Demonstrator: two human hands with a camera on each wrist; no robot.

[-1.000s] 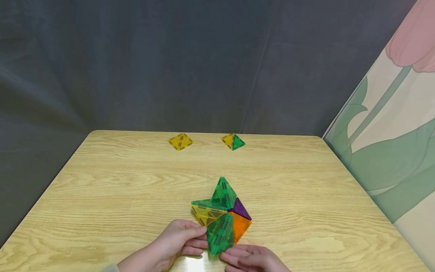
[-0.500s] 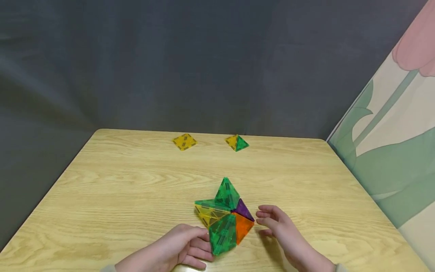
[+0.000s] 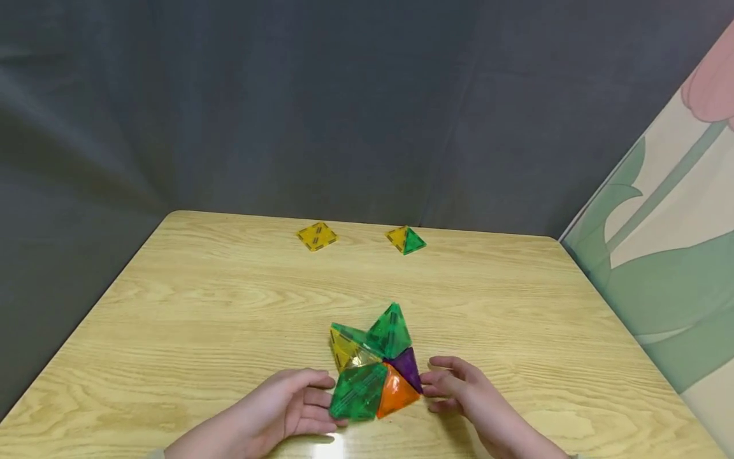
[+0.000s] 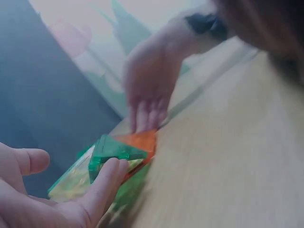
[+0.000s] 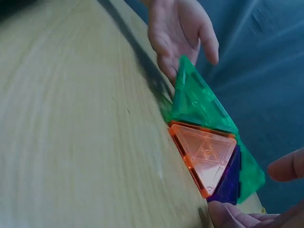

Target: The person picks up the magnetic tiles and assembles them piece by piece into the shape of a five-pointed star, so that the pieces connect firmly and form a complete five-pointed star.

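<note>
A star-like build of translucent magnetic tiles (image 3: 358,390) sits on the near middle of the table. It joins green, yellow, purple and orange triangles, several of them raised at a slant. My left hand (image 3: 292,405) is at its left side, fingers straight and touching the near green tile (image 4: 116,152). On the other side, my right hand (image 3: 464,392) has its fingertips right at the corner where the orange tile (image 5: 204,154) and the purple tile (image 5: 228,183) meet. Neither hand curls round the build.
Two flat diamonds lie near the table's far edge: a yellow one (image 3: 317,236) and a yellow-and-green one (image 3: 406,240). Behind the table (image 3: 201,287) hangs a dark curtain (image 3: 321,108). A flower-patterned cloth (image 3: 682,255) borders the right side.
My right hand has left the build's near edge and come round to its right side. The tile build has turned clockwise between my hands, its near green tile swinging left.
</note>
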